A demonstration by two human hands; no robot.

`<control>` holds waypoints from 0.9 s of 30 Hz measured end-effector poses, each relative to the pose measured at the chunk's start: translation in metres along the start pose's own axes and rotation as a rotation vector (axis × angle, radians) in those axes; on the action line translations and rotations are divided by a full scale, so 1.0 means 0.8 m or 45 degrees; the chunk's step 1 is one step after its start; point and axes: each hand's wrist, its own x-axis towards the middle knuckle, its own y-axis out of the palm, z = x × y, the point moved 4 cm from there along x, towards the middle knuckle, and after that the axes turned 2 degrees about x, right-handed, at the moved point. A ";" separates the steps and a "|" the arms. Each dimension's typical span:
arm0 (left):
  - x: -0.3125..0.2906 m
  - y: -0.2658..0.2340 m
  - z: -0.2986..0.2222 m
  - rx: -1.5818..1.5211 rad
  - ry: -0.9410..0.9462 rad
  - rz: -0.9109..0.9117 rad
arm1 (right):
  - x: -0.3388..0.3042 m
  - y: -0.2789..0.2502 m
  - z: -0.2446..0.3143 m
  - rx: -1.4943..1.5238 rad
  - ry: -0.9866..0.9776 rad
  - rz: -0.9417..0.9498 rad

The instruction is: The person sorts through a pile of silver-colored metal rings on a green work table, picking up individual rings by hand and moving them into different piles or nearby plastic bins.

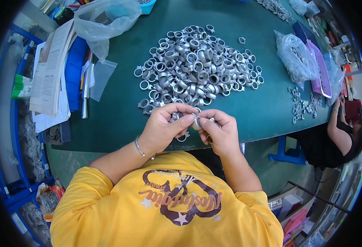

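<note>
The left hand (pixel 162 128) and right hand (pixel 223 132) meet at the near edge of the green tabletop (pixel 119 103), their thumbs and fingertips pinching a silver metal ring (pixel 196 123) between them. More metal pieces show among the curled fingers of both hands, though how many is hard to tell. A loose ring (pixel 183 137) lies just below the left hand, by the tabletop's edge.

Just beyond the hands spreads a large heap of similar rings (pixel 201 68) — many with small tabs — with a few lying apart at its fringe. To the left are a blue bin (pixel 74 64), stacked papers (pixel 51 72), a slim metal rod (pixel 85 96) and a clear plastic bag (pixel 107 20). To the right, a filled plastic bag (pixel 298 57) leans against a purple tray (pixel 322 72), with small metal parts (pixel 302 108) scattered near it. A co-worker (pixel 333 144) in dark clothing sits beyond.
</note>
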 end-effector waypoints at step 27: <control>-0.013 0.007 -0.030 0.697 0.714 -0.058 | -0.014 0.003 -0.001 -0.087 -0.484 0.131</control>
